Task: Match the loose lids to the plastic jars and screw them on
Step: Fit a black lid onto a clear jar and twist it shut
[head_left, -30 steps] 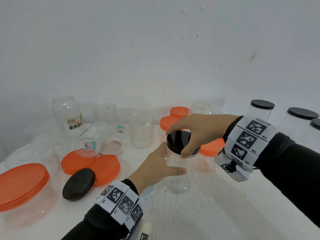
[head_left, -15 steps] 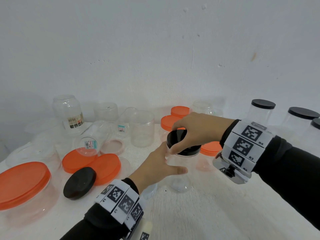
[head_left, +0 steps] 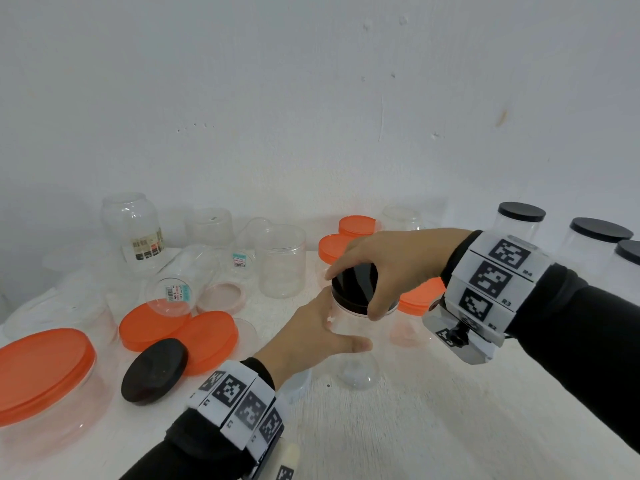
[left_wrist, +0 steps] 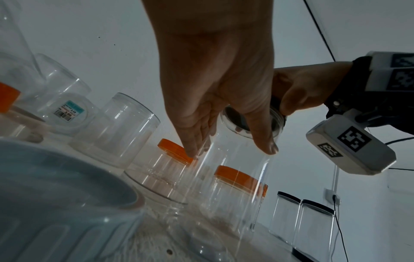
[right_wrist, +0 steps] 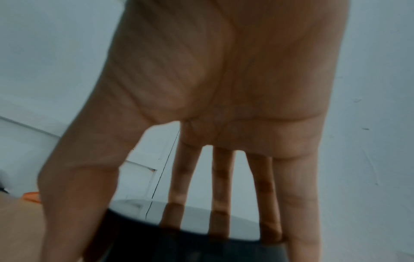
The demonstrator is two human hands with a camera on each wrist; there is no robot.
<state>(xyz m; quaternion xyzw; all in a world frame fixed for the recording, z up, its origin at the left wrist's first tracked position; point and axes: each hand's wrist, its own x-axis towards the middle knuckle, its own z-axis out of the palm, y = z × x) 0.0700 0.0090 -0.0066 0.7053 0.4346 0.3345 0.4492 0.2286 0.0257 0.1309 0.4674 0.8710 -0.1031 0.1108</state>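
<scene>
While gripped, jar (head_left: 356, 344) upright, mouth up

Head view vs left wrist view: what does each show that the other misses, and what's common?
Head only: the black lid's top, a loose black lid beside loose orange lids, and the left hand's back.
Left wrist only: the lid's underside through the clear jar wall, and the left hand's palm with its thumb on the jar.
Both: right hand gripping the lid, black-lidded jars at right.
</scene>
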